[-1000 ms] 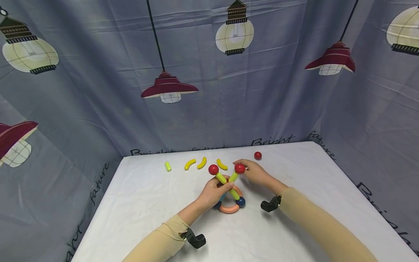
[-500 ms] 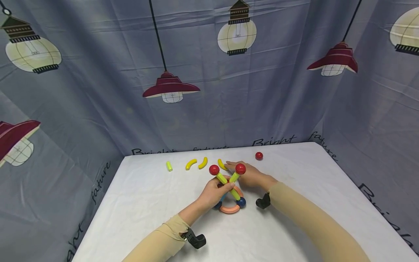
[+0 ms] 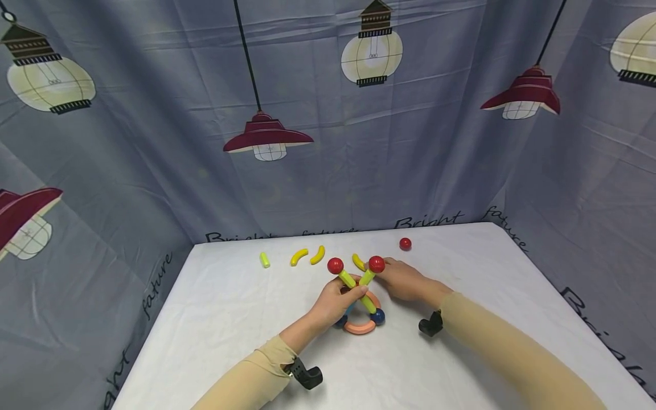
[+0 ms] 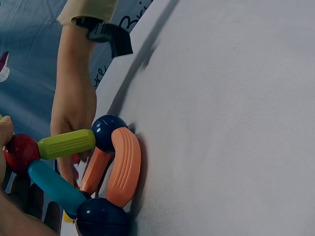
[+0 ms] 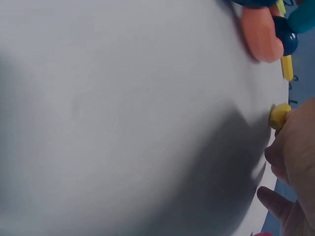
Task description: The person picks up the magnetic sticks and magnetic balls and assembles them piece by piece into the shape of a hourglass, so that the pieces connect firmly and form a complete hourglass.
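My left hand (image 3: 335,302) holds a build of magnetic sticks and balls upright on the table. Two light-green sticks (image 3: 367,277) rise from it in a V, each topped by a red ball (image 3: 335,265). Lower down, dark blue balls (image 4: 102,218) join orange curved sticks (image 4: 124,167), a teal stick (image 4: 56,187) and another light-green stick (image 4: 67,144). Behind the build, my right hand (image 3: 405,279) grips the near end of a yellow curved stick (image 3: 359,262) in its fingertips. One red ball partly covers those fingertips in the head view; the right wrist view shows the stick's end against them.
Two more yellow curved sticks (image 3: 299,257) and a short light-green stick (image 3: 264,259) lie at the back left of the white table (image 3: 230,319). A loose red ball (image 3: 405,244) sits near the back edge. Printed grey curtains (image 3: 318,188) stand behind and at the sides.
My right hand reached left to the yellow curved stick, then drew back right. The stick has shifted right and slightly nearer with it. My left hand and the build stay in place.
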`<state>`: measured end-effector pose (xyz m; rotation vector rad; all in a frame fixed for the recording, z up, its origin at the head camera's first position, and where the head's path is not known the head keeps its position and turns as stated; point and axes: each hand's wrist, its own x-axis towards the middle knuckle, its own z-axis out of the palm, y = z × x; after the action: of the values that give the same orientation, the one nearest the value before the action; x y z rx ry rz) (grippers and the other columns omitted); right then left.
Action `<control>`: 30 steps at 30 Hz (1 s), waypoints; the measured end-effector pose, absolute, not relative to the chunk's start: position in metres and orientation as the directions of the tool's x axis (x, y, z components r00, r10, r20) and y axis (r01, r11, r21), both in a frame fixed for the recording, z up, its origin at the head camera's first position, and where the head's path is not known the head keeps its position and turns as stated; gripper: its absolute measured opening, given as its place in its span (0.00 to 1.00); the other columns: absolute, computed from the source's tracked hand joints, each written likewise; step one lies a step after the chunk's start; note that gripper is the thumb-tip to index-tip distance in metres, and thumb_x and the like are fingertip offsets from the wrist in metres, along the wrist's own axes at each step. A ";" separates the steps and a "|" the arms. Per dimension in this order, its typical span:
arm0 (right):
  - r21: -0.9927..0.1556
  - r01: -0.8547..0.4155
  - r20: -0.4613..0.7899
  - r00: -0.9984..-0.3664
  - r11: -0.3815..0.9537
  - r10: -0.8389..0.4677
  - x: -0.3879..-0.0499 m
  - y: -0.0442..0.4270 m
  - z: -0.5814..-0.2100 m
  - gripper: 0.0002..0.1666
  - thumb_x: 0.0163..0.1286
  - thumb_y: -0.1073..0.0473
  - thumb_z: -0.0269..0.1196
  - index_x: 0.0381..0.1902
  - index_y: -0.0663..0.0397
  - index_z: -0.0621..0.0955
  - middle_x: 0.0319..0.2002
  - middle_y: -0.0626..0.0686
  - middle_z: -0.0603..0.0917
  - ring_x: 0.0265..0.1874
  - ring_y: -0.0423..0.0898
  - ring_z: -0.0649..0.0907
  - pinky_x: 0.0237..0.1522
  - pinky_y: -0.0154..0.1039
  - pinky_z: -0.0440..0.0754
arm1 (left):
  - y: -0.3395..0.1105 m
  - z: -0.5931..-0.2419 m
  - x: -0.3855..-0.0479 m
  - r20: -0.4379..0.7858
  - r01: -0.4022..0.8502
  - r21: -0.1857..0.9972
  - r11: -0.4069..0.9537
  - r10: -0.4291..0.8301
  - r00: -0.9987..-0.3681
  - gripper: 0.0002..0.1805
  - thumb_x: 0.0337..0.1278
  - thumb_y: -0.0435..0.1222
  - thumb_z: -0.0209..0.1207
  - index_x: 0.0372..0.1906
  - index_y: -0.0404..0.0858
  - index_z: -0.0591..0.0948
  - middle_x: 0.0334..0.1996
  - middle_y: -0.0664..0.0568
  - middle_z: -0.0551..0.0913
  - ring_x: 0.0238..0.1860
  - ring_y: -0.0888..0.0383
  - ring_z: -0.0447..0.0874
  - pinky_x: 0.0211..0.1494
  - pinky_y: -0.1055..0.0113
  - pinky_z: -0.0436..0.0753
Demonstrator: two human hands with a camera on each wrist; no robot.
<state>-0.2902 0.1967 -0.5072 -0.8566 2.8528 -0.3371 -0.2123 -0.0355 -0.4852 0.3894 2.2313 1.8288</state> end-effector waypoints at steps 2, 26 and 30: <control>-0.243 -0.531 -0.076 -0.824 0.812 -0.561 -0.283 0.204 -0.506 0.32 0.77 0.62 0.59 0.76 0.38 0.71 0.69 0.53 0.76 0.70 0.58 0.72 0.67 0.61 0.69 | -0.036 -0.485 -0.212 -0.009 0.059 0.981 0.185 0.344 -0.939 0.18 0.72 0.46 0.62 0.58 0.41 0.81 0.48 0.54 0.83 0.50 0.57 0.81 0.57 0.56 0.80; -0.171 -0.647 0.076 -0.761 0.743 -0.645 -0.279 0.202 -0.500 0.18 0.73 0.65 0.64 0.58 0.44 0.85 0.48 0.46 0.85 0.57 0.50 0.79 0.63 0.50 0.77 | -0.037 -0.488 -0.213 -0.016 0.057 0.979 0.197 0.349 -0.937 0.19 0.72 0.48 0.61 0.58 0.41 0.81 0.47 0.54 0.83 0.50 0.56 0.80 0.59 0.55 0.80; -0.153 -0.649 0.089 -0.760 0.745 -0.644 -0.284 0.204 -0.500 0.16 0.71 0.64 0.67 0.53 0.43 0.86 0.50 0.47 0.86 0.59 0.52 0.79 0.63 0.52 0.76 | -0.036 -0.488 -0.212 -0.007 0.066 0.978 0.197 0.349 -0.937 0.19 0.72 0.47 0.61 0.59 0.43 0.81 0.48 0.55 0.84 0.50 0.56 0.80 0.57 0.54 0.80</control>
<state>-0.2842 0.2036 -0.5000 -1.0979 2.9632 -0.2786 -0.2120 -0.0357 -0.4878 0.3978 2.2433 1.8140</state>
